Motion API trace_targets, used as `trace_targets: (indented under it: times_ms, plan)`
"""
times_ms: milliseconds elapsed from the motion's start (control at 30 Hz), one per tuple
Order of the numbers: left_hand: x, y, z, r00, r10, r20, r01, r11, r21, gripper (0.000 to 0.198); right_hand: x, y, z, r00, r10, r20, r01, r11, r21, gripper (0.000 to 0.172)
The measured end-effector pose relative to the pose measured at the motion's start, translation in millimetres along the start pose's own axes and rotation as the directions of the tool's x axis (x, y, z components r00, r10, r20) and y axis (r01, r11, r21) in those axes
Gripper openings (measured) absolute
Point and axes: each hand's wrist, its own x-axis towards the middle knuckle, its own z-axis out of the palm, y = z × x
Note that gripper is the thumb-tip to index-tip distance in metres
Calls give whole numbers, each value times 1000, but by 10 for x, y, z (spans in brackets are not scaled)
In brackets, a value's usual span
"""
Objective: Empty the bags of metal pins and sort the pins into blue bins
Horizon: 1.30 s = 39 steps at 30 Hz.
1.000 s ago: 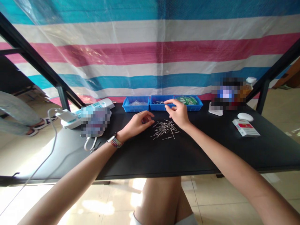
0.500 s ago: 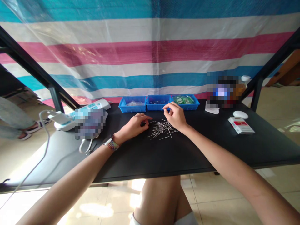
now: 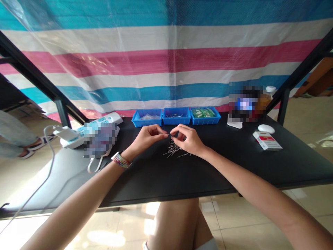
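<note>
A loose pile of thin metal pins (image 3: pixel 173 150) lies on the black table (image 3: pixel 197 173). Just above it my left hand (image 3: pixel 147 137) and my right hand (image 3: pixel 186 138) meet fingertip to fingertip. Both hands are pinched closed, and between them they hold a small thin pin, hard to make out. A beaded bracelet (image 3: pixel 120 160) sits on my left wrist. Behind the hands stand three blue trays: the left tray (image 3: pixel 147 118) with clear bits, the middle tray (image 3: pixel 176 116) with metal pins, the right tray (image 3: pixel 205 115) with green pieces.
At the left are a white device (image 3: pixel 70 133) with a cable, a blurred object and scissors (image 3: pixel 95 164). At the right lie a red-and-white box (image 3: pixel 267 140), a white mouse (image 3: pixel 264 128) and a blurred item. Black frame posts flank the table. Another person's legs show at far left.
My right hand has come back from the middle blue tray toward me. My left hand has lifted off the table, and the two now meet above the pin pile.
</note>
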Motion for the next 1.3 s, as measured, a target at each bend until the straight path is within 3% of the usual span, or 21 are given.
trace_targets:
  times_ms: [200,400,600,933,1067,1200,1300]
  plan:
    - [-43,16,98,999,14,-46,-16,999,-50,41,-13,-39,42,999,15,-30,-14,999,38,6]
    - [-71,34,134,993,69,-91,-69,998,8,40,-35,-50,81,998,16,-65,-11,997,73,6]
    - [-91,60,110,993,113,-36,-105,979,174,41,-31,-35,82,998,68,-20,-65,993,100,13]
    - [-93,111,61,941,339,-4,-304,849,432,29,-37,28,66,978,209,-3,-202,951,233,29]
    - [-86,98,41,947,321,30,-302,851,430,36,-30,-11,68,979,199,-49,-181,951,251,16]
    - [-80,71,35,963,269,26,-256,874,413,41,-16,-62,54,988,95,-124,-74,983,168,6]
    - [-80,64,34,968,250,31,-240,879,412,45,-16,-65,50,987,113,-118,-93,982,163,9]
